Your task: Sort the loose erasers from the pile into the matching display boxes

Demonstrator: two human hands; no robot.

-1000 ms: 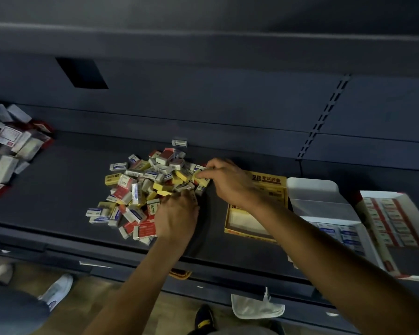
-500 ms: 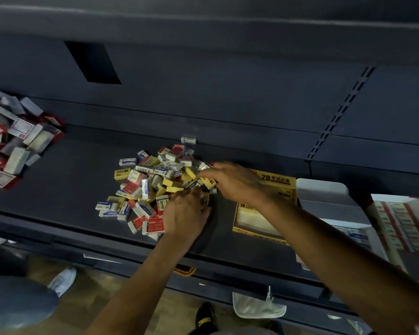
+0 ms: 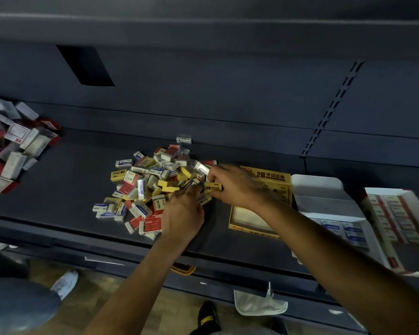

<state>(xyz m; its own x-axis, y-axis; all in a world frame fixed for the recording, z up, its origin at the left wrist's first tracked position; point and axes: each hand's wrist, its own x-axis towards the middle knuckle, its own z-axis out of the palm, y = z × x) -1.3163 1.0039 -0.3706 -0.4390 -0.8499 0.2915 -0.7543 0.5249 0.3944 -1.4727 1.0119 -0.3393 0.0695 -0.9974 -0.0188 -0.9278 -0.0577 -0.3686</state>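
A pile of loose erasers [image 3: 153, 187] in yellow, red and blue-white sleeves lies on the dark shelf [image 3: 58, 184]. My right hand [image 3: 232, 186] pinches a yellow eraser [image 3: 213, 186] at the pile's right edge. My left hand [image 3: 183, 215] rests on the pile's near right side with its fingers curled among the erasers; what it holds is hidden. To the right stand three display boxes: a yellow one [image 3: 264, 213], partly behind my right forearm, a white one with blue-labelled erasers [image 3: 334, 213], and a red-and-white one [image 3: 397, 221].
A heap of larger red and white boxes [image 3: 12, 151] lies at the shelf's far left. A person's trouser leg and white shoe [image 3: 65, 284] are on the floor at the lower left. A white cloth [image 3: 259, 303] hangs below the shelf's front edge.
My right hand has drawn back a little from the pile and now has a yellow eraser clear of it. My left hand stays on the pile. The camera has shifted slightly.
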